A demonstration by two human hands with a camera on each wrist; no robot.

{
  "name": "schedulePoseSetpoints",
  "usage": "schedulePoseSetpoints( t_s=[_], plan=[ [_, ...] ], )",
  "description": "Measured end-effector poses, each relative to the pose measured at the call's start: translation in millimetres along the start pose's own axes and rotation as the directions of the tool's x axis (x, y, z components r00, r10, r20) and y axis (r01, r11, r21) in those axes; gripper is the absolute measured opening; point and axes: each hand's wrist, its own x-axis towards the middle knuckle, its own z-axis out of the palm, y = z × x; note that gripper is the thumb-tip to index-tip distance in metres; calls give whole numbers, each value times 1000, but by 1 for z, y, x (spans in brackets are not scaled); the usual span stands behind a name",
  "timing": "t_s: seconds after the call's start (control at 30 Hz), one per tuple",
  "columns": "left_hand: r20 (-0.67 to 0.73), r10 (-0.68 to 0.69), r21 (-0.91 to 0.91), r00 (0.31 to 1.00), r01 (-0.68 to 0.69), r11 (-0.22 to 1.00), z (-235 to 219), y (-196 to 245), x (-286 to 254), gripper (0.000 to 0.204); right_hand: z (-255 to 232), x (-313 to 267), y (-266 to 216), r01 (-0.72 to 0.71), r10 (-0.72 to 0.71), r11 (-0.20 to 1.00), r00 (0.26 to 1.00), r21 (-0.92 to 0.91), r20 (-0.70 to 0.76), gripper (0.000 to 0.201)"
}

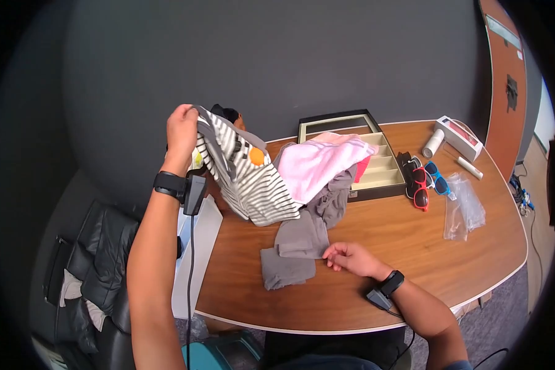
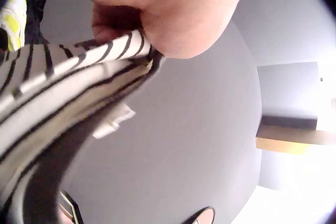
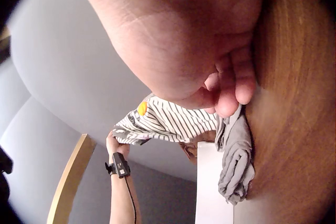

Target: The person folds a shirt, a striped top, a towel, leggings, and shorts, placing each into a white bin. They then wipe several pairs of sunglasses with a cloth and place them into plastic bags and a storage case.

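My left hand [image 1: 182, 132] is raised at the back left, gripping a bunched edge of a white-and-dark striped garment [image 1: 262, 191] with an orange patch. The left wrist view shows the striped fabric [image 2: 63, 77] gathered under the left hand [image 2: 173, 8]. The garment's lower part hangs against a pink cloth [image 1: 320, 163]. Near the table front, my right hand [image 1: 354, 259] has loosely curled fingers beside the edge of a grey cloth [image 1: 302, 237]; its fingertips appear to touch that edge. Below lies a folded grey cloth [image 1: 287, 269].
An open compartment case [image 1: 382, 176] stands at the back. To its right are red sunglasses [image 1: 420, 191], blue sunglasses [image 1: 439, 180], clear plastic bags [image 1: 464, 209], a white cylinder [image 1: 433, 143] and a white box [image 1: 459, 139]. A white box-like object [image 1: 197, 265] borders the table's left edge.
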Motion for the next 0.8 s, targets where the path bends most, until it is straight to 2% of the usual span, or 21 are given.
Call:
schedulePoseSetpoints(
  t_s=[0.07,0.1,0.2,0.23,0.3,0.33,0.37,0.43,0.5,0.53,0.57,0.6,0.63,0.67,0.7,0.73,0.77,0.8],
  plan=[
    [-105,25,-151,994,-41,988,7,-9,11,22,1,-2,-1,-43,43,999,999,13,-11,16],
    [-106,19,-152,994,-35,988,12,-8,13,22,1,-2,1,-49,49,999,999,12,-10,16],
    [-232,172,-111,957,-202,973,36,19,10,21,0,0,1,-9,9,1000,1000,-15,7,16],
    [-201,197,-173,959,-233,957,44,22,13,22,0,-1,0,-23,23,1000,1000,-7,0,16],
    [-132,247,-158,960,-267,951,62,32,11,21,0,-1,-1,-43,43,999,999,-1,-5,16],
    [39,230,-225,972,-216,950,70,40,4,23,0,-1,0,-51,51,999,999,-12,-11,16],
    [211,219,-284,953,-155,946,78,47,-5,26,0,-1,0,-58,58,998,998,-23,-19,16],
    [453,305,-427,838,-96,899,97,53,-28,33,-1,0,1,-55,54,998,998,-24,-12,16],
    [629,299,-308,718,-124,943,103,47,-58,33,-2,-1,4,-50,50,999,999,-13,-13,16],
    [746,180,-138,641,-115,984,102,49,-83,34,-1,-1,4,-45,45,999,999,-5,-11,17],
    [830,39,37,557,-126,991,99,50,-112,36,-1,0,4,-40,40,999,999,1,-8,17],
    [912,74,29,402,-245,969,100,34,-137,40,-1,0,2,-37,37,999,999,7,-12,17],
    [948,87,17,306,-322,947,101,19,-166,48,-1,-1,-1,-33,33,999,999,-3,-13,16],
    [923,242,-68,299,-493,867,107,-21,-195,54,1,-2,-2,-31,31,999,999,-15,-11,15],
    [956,53,95,290,-472,877,106,-24,-217,58,1,-1,0,-31,30,999,999,-17,-10,15],
    [949,23,174,315,-583,794,106,-33,-233,45,1,-1,2,-22,22,1000,1000,-6,0,15],
    [947,29,173,319,-585,793,107,-43,-231,45,-1,0,3,-13,13,1000,1000,3,7,15],
    [924,62,165,378,-540,825,105,-51,-227,36,-2,1,2,-13,13,1000,1000,-1,3,15]
  ],
)
